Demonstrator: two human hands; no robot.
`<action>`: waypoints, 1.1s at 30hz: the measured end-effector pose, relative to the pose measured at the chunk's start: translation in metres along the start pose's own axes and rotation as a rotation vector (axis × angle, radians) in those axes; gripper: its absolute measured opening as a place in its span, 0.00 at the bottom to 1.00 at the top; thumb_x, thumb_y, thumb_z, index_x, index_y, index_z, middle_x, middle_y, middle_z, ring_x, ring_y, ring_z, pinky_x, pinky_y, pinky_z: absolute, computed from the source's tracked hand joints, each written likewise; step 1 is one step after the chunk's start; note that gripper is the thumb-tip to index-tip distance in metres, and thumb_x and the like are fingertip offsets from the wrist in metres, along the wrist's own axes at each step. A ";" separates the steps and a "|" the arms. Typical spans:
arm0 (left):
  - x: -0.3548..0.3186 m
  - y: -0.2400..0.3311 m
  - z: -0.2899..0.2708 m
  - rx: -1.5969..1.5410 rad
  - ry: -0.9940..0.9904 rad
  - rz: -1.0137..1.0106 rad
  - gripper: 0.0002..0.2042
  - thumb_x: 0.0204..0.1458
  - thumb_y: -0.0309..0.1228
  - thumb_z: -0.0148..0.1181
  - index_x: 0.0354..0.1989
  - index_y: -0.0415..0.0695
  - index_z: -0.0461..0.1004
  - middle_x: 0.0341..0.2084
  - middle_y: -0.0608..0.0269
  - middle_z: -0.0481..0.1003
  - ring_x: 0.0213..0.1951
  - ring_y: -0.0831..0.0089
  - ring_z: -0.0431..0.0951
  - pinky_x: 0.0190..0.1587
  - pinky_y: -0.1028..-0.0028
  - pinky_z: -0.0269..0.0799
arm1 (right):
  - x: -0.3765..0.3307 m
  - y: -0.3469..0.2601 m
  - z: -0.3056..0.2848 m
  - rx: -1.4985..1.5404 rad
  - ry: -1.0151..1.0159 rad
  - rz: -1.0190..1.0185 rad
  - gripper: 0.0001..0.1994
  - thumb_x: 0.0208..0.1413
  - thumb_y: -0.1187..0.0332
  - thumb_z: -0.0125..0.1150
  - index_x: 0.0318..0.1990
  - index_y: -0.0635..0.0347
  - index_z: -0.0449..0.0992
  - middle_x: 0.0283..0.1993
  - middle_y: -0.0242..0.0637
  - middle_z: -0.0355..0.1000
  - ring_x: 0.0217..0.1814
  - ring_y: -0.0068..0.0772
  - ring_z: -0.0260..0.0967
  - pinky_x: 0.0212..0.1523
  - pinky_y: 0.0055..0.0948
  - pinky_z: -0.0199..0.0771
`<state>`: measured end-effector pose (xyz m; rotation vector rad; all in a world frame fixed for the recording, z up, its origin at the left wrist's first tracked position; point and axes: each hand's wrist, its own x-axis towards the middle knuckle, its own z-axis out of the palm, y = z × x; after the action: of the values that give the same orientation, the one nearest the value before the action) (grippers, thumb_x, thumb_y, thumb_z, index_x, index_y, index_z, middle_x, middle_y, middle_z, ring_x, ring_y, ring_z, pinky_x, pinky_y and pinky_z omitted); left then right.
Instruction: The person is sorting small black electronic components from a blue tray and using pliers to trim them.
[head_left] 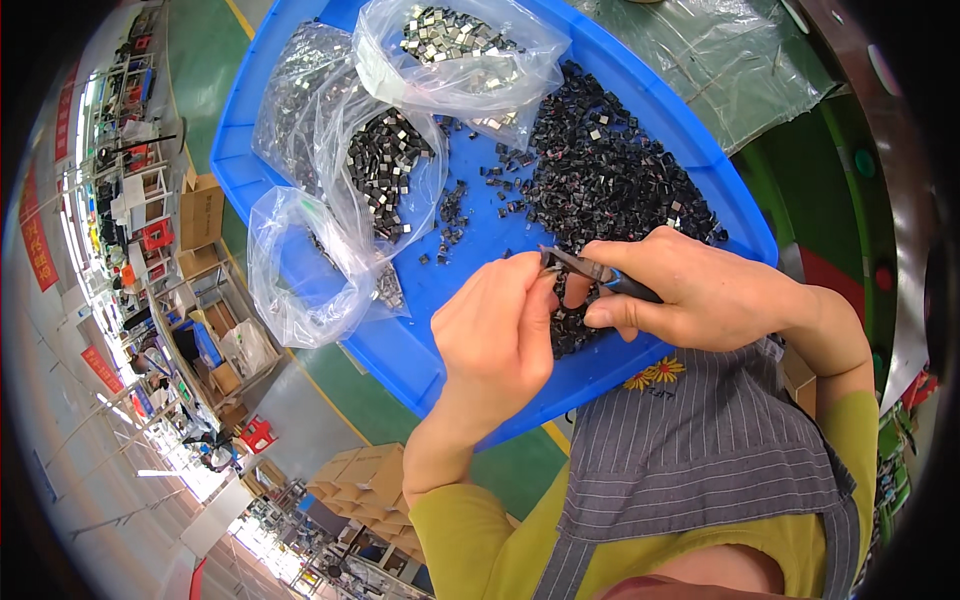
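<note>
the right hand has the blue-and-black cutters wrapped in its fingers, tips meeting the left hand, whose thumb and finger look pressed together; can't tell what's pinched. all held over the blue tray, probably so dropped bits stay in. clear bags likely keep others apart from the loose black pile.

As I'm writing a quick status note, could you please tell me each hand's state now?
Left hand: closed, at the tips of the pliers; any small part pinched cannot be told.
Right hand: closed, holding the pliers.
</note>
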<state>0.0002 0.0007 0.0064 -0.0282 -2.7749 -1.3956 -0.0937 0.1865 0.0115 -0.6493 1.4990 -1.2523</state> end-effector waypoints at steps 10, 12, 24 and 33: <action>-0.002 0.007 -0.008 0.278 0.180 0.290 0.09 0.49 0.16 0.58 0.40 0.34 0.75 0.20 0.57 0.73 0.18 0.68 0.72 0.22 0.74 0.66 | 0.000 0.012 0.003 0.093 0.215 -0.053 0.12 0.61 0.65 0.53 0.41 0.68 0.69 0.24 0.46 0.72 0.27 0.39 0.73 0.30 0.36 0.69; -0.001 0.010 -0.009 0.328 0.219 0.361 0.10 0.49 0.15 0.58 0.41 0.35 0.76 0.22 0.57 0.75 0.19 0.69 0.73 0.23 0.75 0.68 | -0.006 0.006 -0.010 0.064 0.303 0.013 0.12 0.61 0.65 0.53 0.40 0.68 0.69 0.26 0.46 0.73 0.28 0.37 0.74 0.31 0.35 0.70; -0.002 -0.002 0.005 -0.069 0.129 0.224 0.10 0.53 0.14 0.56 0.42 0.37 0.66 0.41 0.44 0.73 0.28 0.69 0.80 0.25 0.81 0.73 | -0.002 0.019 0.002 -0.005 0.090 -0.203 0.13 0.59 0.66 0.55 0.43 0.68 0.68 0.25 0.56 0.69 0.31 0.58 0.70 0.31 0.45 0.66; -0.001 -0.003 0.009 -0.116 0.168 0.224 0.12 0.47 0.12 0.60 0.40 0.37 0.72 0.39 0.47 0.76 0.29 0.69 0.81 0.29 0.77 0.78 | -0.004 0.020 0.000 0.057 0.122 -0.074 0.13 0.59 0.65 0.55 0.45 0.66 0.70 0.26 0.51 0.72 0.33 0.52 0.73 0.33 0.39 0.69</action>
<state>0.0012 0.0062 -0.0016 -0.2077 -2.4664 -1.4267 -0.0882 0.1961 -0.0054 -0.6044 1.5448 -1.4080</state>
